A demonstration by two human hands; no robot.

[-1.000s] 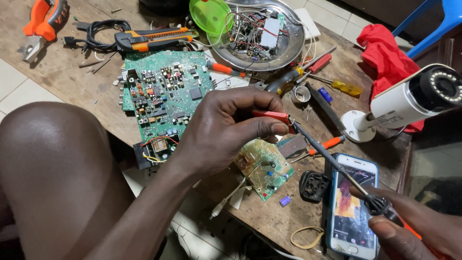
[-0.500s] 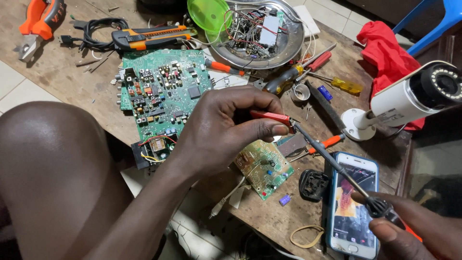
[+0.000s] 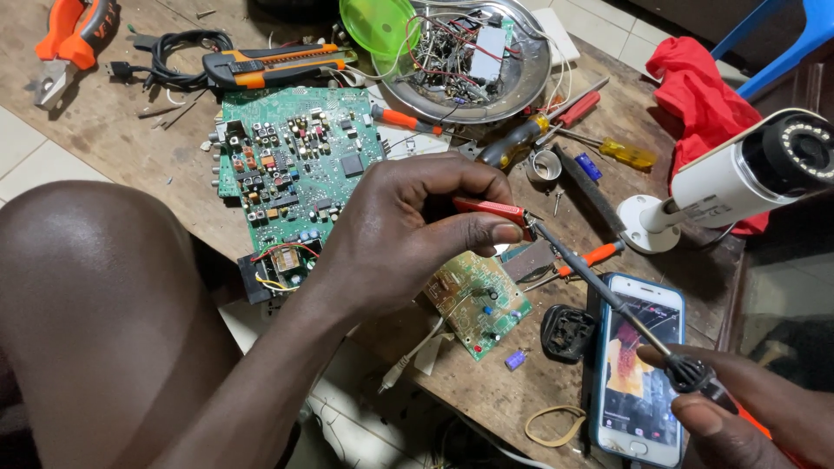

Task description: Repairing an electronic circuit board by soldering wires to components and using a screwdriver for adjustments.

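The wooden table (image 3: 130, 130) fills most of the view; its near edge runs from the left down to the lower right, and pale floor tiles show past it at the left. On the left part lies the big green board (image 3: 295, 165), flat, with bare wood free on its left side. At the far edge stands a metal tray (image 3: 530, 78) full of wires and parts, and a green lid (image 3: 378, 24) touches its left rim. At the right a white camera (image 3: 738, 174) stands on its round base, with a red cloth (image 3: 695, 87) behind it.

The left hand (image 3: 408, 234) is closed in a pinch: thumb and forefinger grasp red tweezers (image 3: 491, 208) above the middle of the table. Just below this hand lies the small board (image 3: 478, 302), tilted, close to the near edge. The right hand (image 3: 747, 417), at the lower right corner, grips the handle of a soldering iron (image 3: 608, 291); the shaft goes up and left, and its tip meets the tweezers' tip. Under the shaft lies a phone (image 3: 638, 373) with a lit screen, and a black plug (image 3: 569, 333) is just to its left. Between the tray and the phone lie screwdrivers (image 3: 565, 117), so little free room is there.
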